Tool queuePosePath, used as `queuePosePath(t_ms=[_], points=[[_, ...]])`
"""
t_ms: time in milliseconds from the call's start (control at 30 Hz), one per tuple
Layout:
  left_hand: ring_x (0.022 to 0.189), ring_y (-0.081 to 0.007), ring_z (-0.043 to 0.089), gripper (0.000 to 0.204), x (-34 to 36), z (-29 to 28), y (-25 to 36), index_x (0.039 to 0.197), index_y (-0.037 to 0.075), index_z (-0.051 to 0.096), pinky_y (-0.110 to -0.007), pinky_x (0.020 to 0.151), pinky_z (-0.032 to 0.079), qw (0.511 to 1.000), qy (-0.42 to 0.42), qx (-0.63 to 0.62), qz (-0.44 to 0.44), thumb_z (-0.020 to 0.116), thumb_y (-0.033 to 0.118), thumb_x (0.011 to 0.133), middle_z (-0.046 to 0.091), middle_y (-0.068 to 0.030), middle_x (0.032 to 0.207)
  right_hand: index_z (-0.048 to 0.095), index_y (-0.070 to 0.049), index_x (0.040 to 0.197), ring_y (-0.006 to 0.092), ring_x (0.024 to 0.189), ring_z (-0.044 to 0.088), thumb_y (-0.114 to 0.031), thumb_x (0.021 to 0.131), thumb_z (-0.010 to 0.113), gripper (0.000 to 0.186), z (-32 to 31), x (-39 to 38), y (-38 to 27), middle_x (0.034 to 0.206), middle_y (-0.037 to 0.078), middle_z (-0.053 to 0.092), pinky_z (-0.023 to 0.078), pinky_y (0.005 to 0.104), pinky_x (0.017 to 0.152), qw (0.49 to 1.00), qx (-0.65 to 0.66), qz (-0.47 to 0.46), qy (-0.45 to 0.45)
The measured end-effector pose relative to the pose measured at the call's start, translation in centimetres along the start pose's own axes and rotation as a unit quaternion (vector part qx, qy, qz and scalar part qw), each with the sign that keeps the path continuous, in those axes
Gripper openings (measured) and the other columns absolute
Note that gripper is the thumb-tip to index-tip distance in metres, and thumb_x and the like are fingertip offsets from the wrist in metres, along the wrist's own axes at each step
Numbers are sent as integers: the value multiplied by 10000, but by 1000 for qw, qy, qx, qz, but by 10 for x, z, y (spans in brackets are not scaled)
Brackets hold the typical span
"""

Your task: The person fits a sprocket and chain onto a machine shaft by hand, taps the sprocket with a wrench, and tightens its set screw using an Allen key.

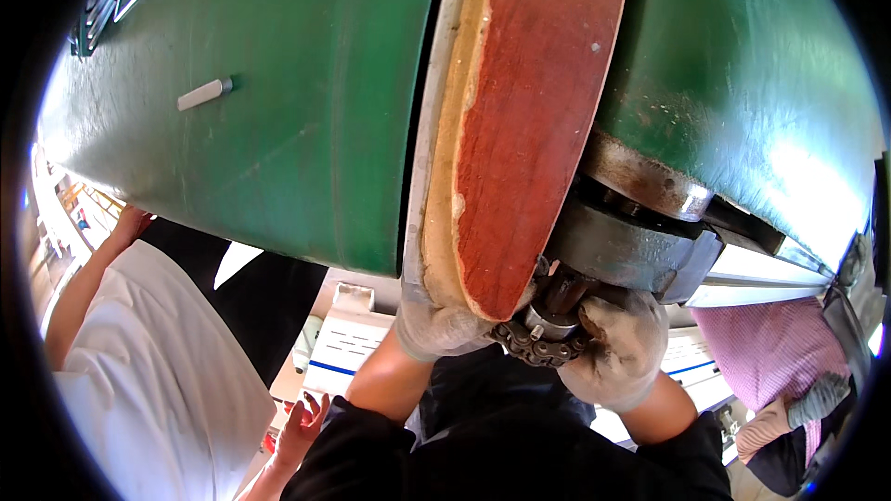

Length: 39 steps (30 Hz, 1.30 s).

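A dark, greasy roller chain [540, 349] hangs in a curve below a metal shaft end [549, 323] under a round steel housing [617, 246]. My left hand [445, 329], in a pale soiled work glove, is closed at the chain's left end, its fingertips partly hidden by the lower tip of a red-brown curved panel [529, 130]. On the other side, my right hand [620, 348], in a matching glove stained dark, has its fingers curled in at the chain's right end. The housing and shaft hide some of these fingers.
Large green curved drums [306, 111] flank the panel. Several metal tools [102, 5] and a small grey-handled piece [204, 95] lie on the left one. A person in white [167, 371] stands at left; another person's gloved hand [817, 401] shows at right, beside pink checked cloth [766, 348].
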State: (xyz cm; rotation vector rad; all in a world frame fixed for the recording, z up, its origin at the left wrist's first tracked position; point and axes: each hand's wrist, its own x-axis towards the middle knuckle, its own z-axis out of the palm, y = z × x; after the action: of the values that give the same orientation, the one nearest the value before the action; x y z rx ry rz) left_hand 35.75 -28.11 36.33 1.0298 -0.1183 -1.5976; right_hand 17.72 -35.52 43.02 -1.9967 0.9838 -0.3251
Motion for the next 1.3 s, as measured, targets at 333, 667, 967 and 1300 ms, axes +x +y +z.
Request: queuePosePath(t_ms=[333, 667, 967, 1300], points=[[1132, -219, 677, 640, 7, 3, 1, 1371, -14, 572, -378, 985, 555, 992, 25, 85, 95, 843, 57, 796, 680, -143, 1272, 713, -5, 907, 329, 898, 754, -83, 723, 842, 238, 6, 9, 3, 928, 161, 745, 599, 386, 766, 999, 34, 39, 3], [1072, -227, 680, 649, 11, -12, 4, 1375, -35, 531, -375, 924, 565, 985, -49, 153, 57, 809, 50, 794, 663, -130, 1217, 679, -34, 986, 322, 751, 724, -247, 742, 841, 362, 15, -7, 24, 889, 140, 727, 558, 397, 661, 993, -86, -57, 58], [1174, -314, 636, 458, 24, -34, -10, 1221, 1, 679, -476, 1061, 465, 904, -133, 390, 111, 760, 56, 773, 679, -164, 1239, 693, -33, 934, 328, 719, 715, -216, 722, 822, 308, 32, -5, 30, 870, 135, 723, 574, 414, 672, 983, -109, -71, 132], [1223, -300, 599, 585, 6, -11, -41, 1362, -30, 550, -458, 1078, 458, 973, 1, 202, 115, 740, 179, 850, 622, -180, 1322, 692, -58, 919, 345, 792, 715, -202, 694, 788, 284, 21, 3, 28, 909, 129, 716, 553, 429, 698, 985, -106, -101, 86]])
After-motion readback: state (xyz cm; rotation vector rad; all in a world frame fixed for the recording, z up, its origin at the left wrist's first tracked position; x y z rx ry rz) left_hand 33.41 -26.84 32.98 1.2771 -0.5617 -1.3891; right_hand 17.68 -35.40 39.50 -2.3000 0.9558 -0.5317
